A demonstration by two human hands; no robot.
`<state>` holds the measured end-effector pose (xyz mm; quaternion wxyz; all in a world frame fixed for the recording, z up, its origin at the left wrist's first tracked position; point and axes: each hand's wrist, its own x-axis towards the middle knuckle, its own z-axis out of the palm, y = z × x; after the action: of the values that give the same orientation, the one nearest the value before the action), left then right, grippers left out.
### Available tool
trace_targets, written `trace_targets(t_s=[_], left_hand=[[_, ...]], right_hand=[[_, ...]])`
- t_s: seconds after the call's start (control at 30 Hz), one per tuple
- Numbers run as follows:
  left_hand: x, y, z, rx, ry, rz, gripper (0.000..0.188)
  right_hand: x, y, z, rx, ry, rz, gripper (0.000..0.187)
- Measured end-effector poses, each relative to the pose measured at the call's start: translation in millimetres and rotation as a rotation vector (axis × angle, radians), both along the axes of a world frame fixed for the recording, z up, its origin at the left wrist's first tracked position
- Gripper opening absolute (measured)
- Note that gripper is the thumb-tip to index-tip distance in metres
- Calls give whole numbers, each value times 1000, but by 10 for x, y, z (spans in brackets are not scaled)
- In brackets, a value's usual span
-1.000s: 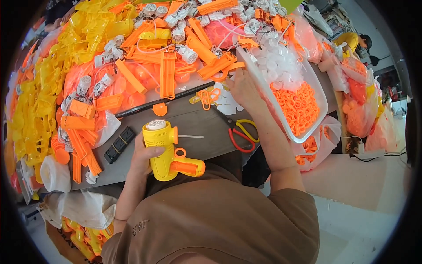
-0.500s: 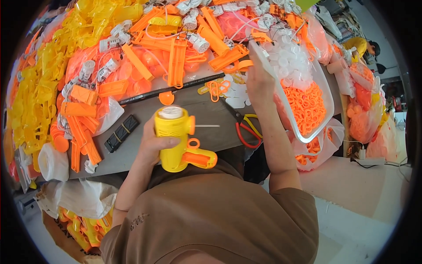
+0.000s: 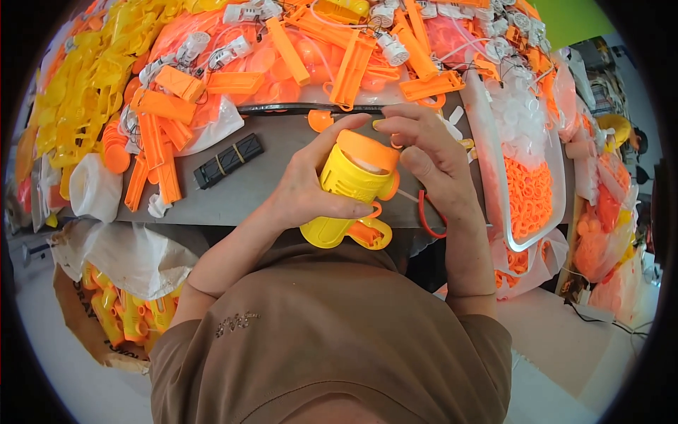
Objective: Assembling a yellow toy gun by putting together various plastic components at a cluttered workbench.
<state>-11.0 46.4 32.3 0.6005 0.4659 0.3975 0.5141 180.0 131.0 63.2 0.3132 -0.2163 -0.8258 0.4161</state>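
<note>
Since the earlier frames the right hand (image 3: 424,152) has been brought back from the clear tray (image 3: 487,148) on the right and set on the orange cap (image 3: 367,152) at the top of the yellow toy body (image 3: 346,187), which has been raised closer to the camera. In the head view, the toy body is gripped around its barrel by the left hand (image 3: 307,187), with the thumb stretched up along the left side of the cap and the other fingers wrapped across the near side. The right hand's fingers are curled over the far and right edge of the cap, touching it; whether a small part is pinched between them cannot be told. An orange handle piece (image 3: 367,232) is seen at the toy's lower end, just above the person's brown shirt (image 3: 332,339). The toy is held over the near edge of the grey table (image 3: 268,184). A black ribbed block (image 3: 227,161) lies on the table to the left of the hands, and a thin white rod (image 3: 407,196) juts from the toy toward a red-handled tool (image 3: 427,219) under the right wrist. Orange rings (image 3: 528,198) are heaped in the clear tray at right. Orange flat parts (image 3: 162,152) and yellow plastic parts (image 3: 85,92) are piled at far left, and a sack of yellow toys (image 3: 123,311) stands at near left.
</note>
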Motion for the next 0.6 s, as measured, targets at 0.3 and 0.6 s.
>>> trace_targets(t_s=[0.3,0.6], left_hand=[[-50,-42,-38,-92,-192,-82,99],[-44,-24,-23,-157,-237,-120,98]], right_hand=[[-94,62,-9,-478,2,334,64],[-161,534,110,12,-169,527,67]])
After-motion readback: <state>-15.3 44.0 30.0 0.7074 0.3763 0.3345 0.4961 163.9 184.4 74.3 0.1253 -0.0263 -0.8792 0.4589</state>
